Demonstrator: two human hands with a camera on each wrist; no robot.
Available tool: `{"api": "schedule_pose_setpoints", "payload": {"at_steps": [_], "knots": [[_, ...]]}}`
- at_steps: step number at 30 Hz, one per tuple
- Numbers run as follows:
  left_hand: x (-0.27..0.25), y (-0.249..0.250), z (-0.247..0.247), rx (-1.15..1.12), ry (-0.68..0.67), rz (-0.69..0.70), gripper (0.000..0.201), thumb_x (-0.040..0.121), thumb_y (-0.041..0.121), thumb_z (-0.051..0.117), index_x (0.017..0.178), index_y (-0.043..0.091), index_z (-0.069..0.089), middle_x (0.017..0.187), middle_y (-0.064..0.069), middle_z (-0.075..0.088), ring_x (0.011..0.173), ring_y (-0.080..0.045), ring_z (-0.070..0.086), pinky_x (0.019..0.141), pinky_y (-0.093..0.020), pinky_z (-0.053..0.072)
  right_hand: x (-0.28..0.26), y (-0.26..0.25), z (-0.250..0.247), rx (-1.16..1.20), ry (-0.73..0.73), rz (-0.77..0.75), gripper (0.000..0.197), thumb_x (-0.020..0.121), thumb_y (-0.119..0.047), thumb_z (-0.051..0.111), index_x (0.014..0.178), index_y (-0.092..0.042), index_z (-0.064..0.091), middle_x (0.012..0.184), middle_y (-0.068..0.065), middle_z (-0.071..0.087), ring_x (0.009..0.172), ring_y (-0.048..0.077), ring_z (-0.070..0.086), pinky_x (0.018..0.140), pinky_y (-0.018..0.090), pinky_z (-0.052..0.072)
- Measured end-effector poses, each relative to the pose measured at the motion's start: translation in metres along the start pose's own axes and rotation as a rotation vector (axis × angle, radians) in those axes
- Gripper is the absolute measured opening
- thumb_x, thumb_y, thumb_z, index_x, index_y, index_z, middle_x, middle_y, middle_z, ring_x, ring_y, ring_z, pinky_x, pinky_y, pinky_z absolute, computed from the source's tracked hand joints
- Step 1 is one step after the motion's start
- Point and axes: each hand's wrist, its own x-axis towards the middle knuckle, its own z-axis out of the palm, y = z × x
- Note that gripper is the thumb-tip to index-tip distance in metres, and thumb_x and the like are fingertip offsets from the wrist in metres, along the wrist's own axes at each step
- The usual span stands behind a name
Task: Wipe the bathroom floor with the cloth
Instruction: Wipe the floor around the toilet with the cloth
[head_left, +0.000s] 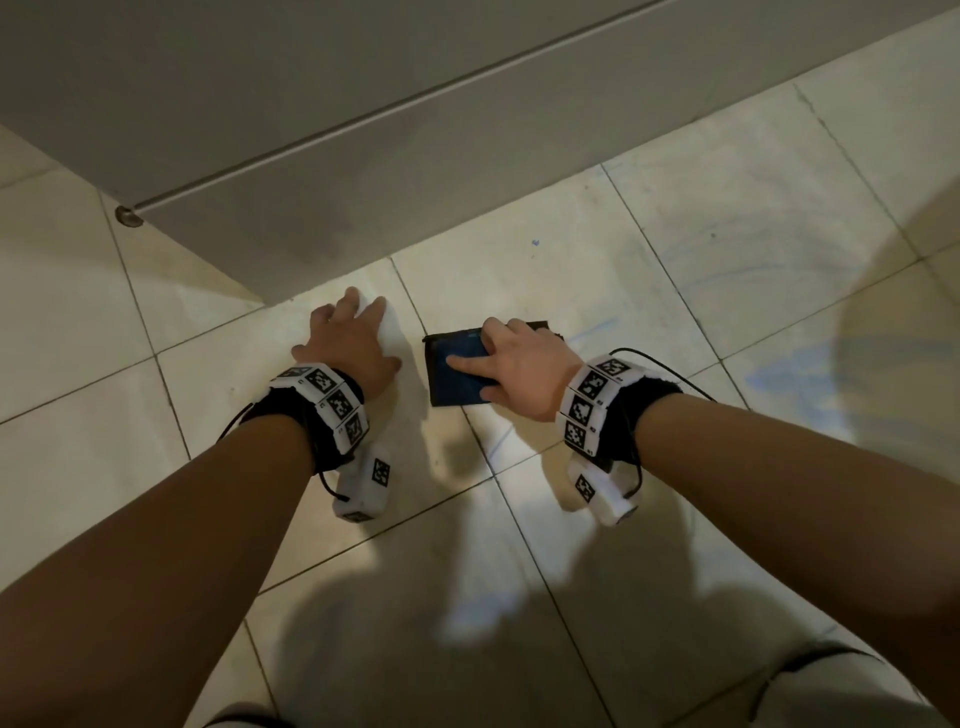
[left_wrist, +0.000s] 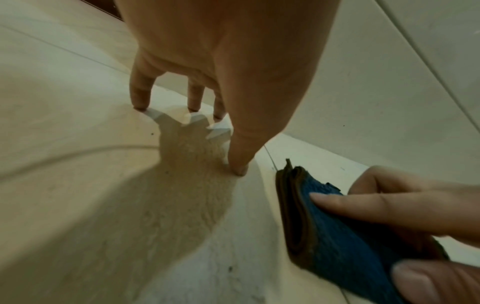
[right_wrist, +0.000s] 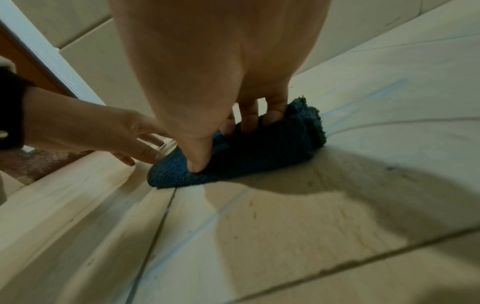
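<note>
Wiping seems midway: right hand (head_left: 519, 366) grips the folded cloth (head_left: 460, 376) against the floor (head_left: 675, 249); left hand (head_left: 348, 345) rests flat, fingers (head_left: 350, 304) spread; faint blue streaks (head_left: 774, 374) await wiping.

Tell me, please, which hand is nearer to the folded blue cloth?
Right. The right hand grips the folded blue cloth on the floor tiles; the left hand is spread on the tiles to its left, not touching it.
</note>
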Motion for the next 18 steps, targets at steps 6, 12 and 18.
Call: {"api": "schedule_pose_setpoints", "payload": {"at_steps": [6,12,18], "knots": [[0.001,0.001,0.0,0.001,0.011,-0.007,0.083,0.088,0.049,0.062,0.153,0.038,0.013,0.164,0.007,0.002,0.148,-0.027,0.007,0.107,-0.06,0.034,0.001,-0.003,0.003,-0.011,0.028,0.008,0.057,0.101,-0.042,0.043,0.154,-0.04,0.022,0.132,0.009,0.036,0.116,0.028,0.042,0.084,0.04,0.041],[0.002,0.002,0.001,0.001,0.032,0.0,0.08,0.087,0.045,0.064,0.152,0.036,0.017,0.163,0.005,0.004,0.146,-0.027,0.01,0.102,-0.06,0.037,0.018,-0.004,0.004,0.067,0.115,0.1,0.056,0.1,-0.039,0.045,0.152,-0.041,0.026,0.124,0.008,0.039,0.109,0.027,0.043,0.084,0.041,0.042],[0.002,0.004,0.0,-0.007,0.035,0.006,0.077,0.087,0.042,0.065,0.15,0.035,0.021,0.162,0.004,0.006,0.145,-0.028,0.012,0.101,-0.058,0.039,0.056,0.003,-0.011,0.136,0.182,0.218,0.055,0.101,-0.041,0.042,0.153,-0.042,0.023,0.125,0.007,0.037,0.111,0.026,0.042,0.089,0.04,0.041]]}}
